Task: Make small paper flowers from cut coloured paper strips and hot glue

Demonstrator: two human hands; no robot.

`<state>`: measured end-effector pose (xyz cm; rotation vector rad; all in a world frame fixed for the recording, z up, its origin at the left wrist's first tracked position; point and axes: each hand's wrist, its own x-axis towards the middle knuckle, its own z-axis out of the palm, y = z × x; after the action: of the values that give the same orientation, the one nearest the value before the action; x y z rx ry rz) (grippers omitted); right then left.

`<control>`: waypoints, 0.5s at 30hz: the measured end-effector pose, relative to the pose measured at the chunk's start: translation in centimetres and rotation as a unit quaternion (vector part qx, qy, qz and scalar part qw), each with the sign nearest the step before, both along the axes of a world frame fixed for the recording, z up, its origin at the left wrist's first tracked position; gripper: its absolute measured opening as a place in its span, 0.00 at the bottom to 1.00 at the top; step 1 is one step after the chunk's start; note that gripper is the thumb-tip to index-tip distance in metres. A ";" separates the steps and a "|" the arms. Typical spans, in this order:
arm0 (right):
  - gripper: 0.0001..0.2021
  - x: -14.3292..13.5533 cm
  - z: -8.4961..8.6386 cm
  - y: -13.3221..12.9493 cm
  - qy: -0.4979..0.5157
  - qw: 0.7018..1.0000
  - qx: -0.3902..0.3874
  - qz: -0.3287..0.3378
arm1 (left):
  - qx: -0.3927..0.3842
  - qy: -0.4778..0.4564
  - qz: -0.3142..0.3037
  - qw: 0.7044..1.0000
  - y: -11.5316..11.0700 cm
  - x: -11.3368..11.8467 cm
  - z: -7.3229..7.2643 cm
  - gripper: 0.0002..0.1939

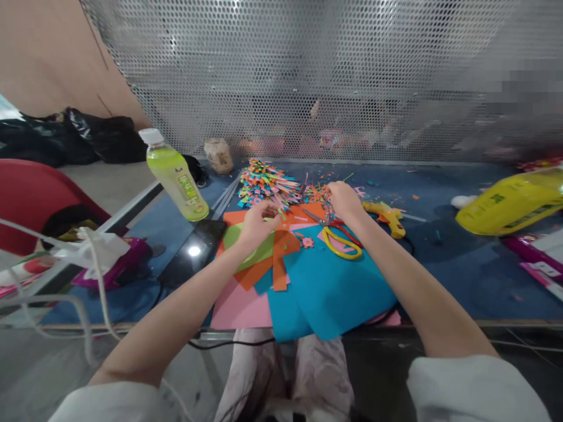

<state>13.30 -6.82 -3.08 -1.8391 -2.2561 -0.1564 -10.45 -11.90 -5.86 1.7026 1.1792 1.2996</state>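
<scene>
My left hand [260,223] is over the coloured paper sheets, thumb and fingers curled together around a small light green paper strip [282,214]. My right hand [345,200] reaches into a heap of tiny paper scraps [315,192]; its fingers are bent together and what they hold is hidden. Scissors with yellow and red handles [342,242] lie open-bladed on the blue paper [338,287], beside my right forearm. A small pink paper flower [307,242] rests near the blades. Behind my left hand is a pile of fringed multicoloured paper strips [268,184].
A yellow glue gun [387,218] lies right of my right wrist. On the left stand a green drink bottle [176,176] and a black phone [193,252]. A yellow bottle [512,202] lies at right. A perforated metal panel [308,70] closes off the table's back.
</scene>
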 end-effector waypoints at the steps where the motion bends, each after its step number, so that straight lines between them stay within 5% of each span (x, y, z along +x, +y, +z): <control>1: 0.17 0.8 0.1 0.3 0.001 1.000 0.002 -0.016 | 0.001 0.002 -0.004 1.000 0.0 0.0 0.0 0.05; 10: 0.14 5.6 1.5 -1.6 0.017 0.992 0.012 -0.124 | -0.015 -0.019 -0.022 0.999 -0.4 0.4 0.2 0.05; 15: 0.20 8.5 1.3 -3.5 0.015 0.952 -0.015 -0.304 | -0.029 -0.030 -0.032 0.999 -0.8 0.7 0.4 0.06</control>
<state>21.84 -10.34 -1.81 -2.4729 -1.6054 -0.1893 -9.79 -12.68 -5.44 1.6353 1.1094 1.2569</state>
